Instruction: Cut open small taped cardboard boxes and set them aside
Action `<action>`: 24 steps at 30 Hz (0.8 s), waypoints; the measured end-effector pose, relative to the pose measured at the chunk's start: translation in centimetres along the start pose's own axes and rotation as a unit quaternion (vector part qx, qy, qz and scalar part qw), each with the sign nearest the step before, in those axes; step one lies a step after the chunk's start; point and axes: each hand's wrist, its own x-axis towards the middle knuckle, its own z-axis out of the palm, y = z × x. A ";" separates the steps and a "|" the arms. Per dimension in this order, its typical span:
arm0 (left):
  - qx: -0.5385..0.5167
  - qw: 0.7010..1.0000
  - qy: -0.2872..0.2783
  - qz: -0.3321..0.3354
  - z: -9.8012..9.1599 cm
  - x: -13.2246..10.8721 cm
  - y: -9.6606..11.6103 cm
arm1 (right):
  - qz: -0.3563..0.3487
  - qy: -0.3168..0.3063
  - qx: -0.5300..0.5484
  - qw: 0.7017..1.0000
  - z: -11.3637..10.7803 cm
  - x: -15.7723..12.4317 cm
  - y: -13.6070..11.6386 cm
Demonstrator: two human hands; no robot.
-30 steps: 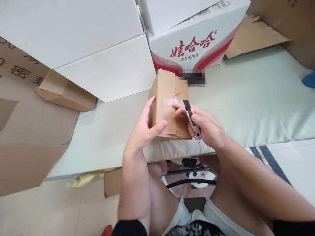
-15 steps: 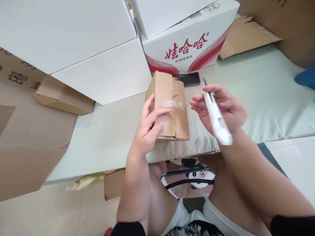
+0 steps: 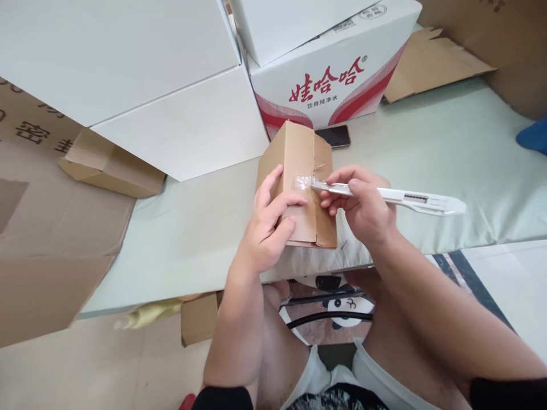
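A small brown cardboard box (image 3: 298, 154) stands tilted on the pale green tablecloth, its seam facing up and a strip of clear tape (image 3: 303, 183) across it. My left hand (image 3: 265, 233) grips the box's left side, fingers spread over the edge and onto the top face. In my right hand (image 3: 370, 208) is a white utility knife (image 3: 416, 201), pinched near its front. Its blade tip meets the tape at the seam, and the handle points out to the right. The right fingertips rest near the box's right flap.
Behind the box lies a dark phone (image 3: 335, 136), against a white and red carton (image 3: 325, 91). Large white boxes (image 3: 179, 125) rise at the back left. Flattened cardboard (image 3: 436, 65) lies at the back right, with a blue object (image 3: 532, 136) at the right edge.
My right hand has moved left to the box, and the knife has swung from upright to nearly level, its tip now on the tape. The box has turned and shifted slightly right.
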 end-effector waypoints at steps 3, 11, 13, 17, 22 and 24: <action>0.002 1.000 -0.001 0.000 0.0 0.0 0.1 | -0.015 0.032 0.004 0.999 0.2 -0.1 0.0; -0.012 1.000 -0.007 0.010 0.0 -0.1 0.0 | -0.038 0.105 -0.098 0.989 0.7 0.1 0.2; -0.020 1.000 -0.007 0.012 0.0 -0.1 0.0 | -0.042 0.107 -0.090 0.989 0.7 0.1 0.2; -0.016 1.000 -0.008 0.006 0.0 -0.1 0.0 | -0.052 0.104 -0.095 0.989 0.8 0.2 0.3; -0.012 1.000 -0.012 0.004 0.0 0.0 0.2 | -0.067 0.108 -0.130 0.983 0.9 0.0 0.3; -0.011 1.000 -0.012 0.001 0.0 0.0 0.2 | -0.067 0.109 -0.154 0.980 0.7 0.0 0.5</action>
